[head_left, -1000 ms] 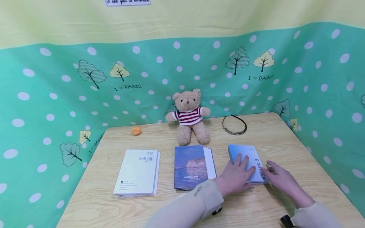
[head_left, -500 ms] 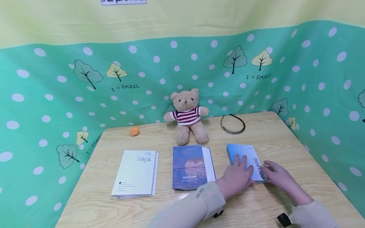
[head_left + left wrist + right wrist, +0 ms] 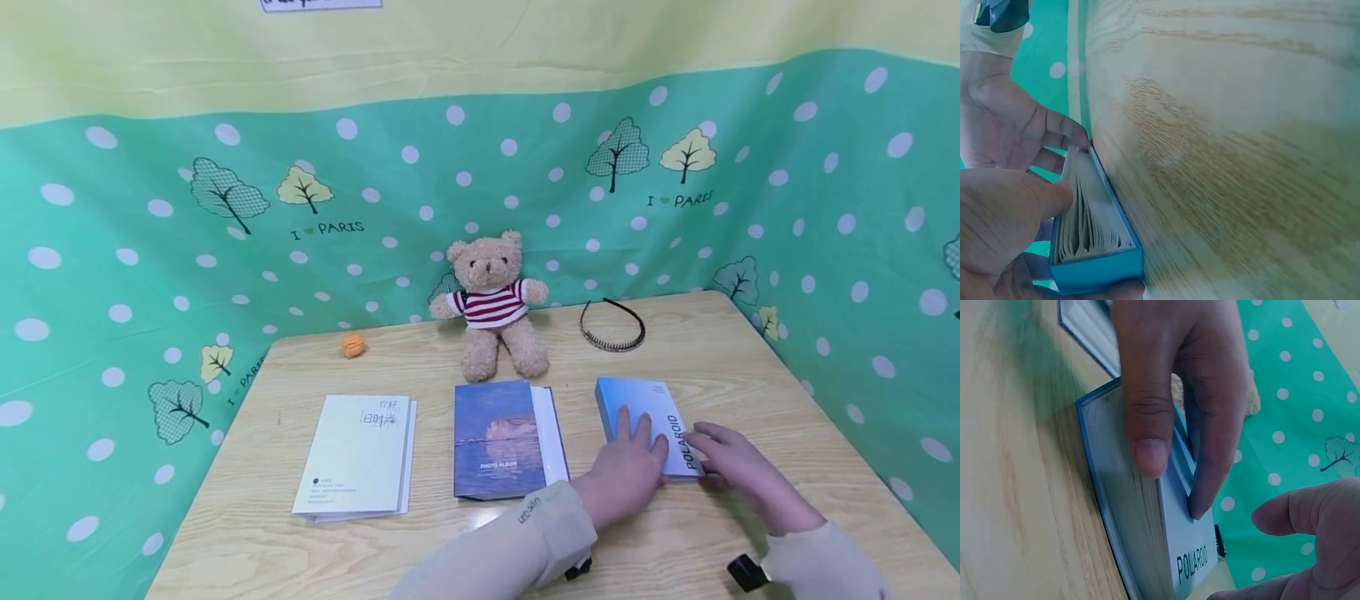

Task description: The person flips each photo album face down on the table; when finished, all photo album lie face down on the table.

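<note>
Little is shifting overall, with the blue POLAROID album point(image 3: 651, 398) staying closed on the wood-grain table point(image 3: 817, 442), to the right of the seascape-covered photo album point(image 3: 498, 454). The change is showing at the right hand point(image 3: 746, 467): it is leaving the cover lettering uncovered, its relaxed fingers touching the right edge. The left hand point(image 3: 621, 471) is gripping the near end, thumb against the pages point(image 3: 1094, 212), fingers across the cover, apparently steadying it.

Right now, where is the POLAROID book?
In the head view, the POLAROID book lies right of the PHOTO ALBUM, nearer than the headband, with the left hand on it, right hand alongside.
</note>
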Available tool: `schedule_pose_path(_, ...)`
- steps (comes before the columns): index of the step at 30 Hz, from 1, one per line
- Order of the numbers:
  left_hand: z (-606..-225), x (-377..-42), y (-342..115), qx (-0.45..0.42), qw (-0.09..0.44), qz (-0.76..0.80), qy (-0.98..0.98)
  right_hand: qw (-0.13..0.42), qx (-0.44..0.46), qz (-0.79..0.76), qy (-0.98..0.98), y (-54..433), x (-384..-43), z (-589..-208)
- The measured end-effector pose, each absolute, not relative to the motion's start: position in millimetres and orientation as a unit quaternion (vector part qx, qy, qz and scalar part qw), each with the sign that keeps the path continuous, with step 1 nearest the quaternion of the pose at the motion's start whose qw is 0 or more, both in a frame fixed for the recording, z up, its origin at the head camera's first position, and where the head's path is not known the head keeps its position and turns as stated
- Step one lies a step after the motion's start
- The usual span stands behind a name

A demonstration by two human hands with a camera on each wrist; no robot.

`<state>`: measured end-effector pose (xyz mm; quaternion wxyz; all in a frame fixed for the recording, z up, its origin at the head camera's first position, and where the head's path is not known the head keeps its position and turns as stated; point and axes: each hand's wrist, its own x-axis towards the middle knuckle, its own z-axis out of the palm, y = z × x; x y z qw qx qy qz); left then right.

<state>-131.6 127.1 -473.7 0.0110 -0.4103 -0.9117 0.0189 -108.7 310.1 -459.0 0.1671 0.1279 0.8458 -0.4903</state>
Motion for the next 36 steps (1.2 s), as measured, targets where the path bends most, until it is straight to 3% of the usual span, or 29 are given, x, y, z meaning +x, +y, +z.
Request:
schedule_pose_path(15,-472,-126,130,-0.404,0.024,0.035,-0.914,0.171,0.144,-0.519,0.825,312,-109,-460)
schedule_pose_path(28,-479,-125,128,-0.41,0.076,0.049,-0.908,0.165,0.144,-0.519,0.826,309,-108,-459)
schedule_pose_path(36,-482,-125,127,-0.408,0.062,0.046,-0.91,0.16,0.142,-0.514,0.83,309,-108,-461)
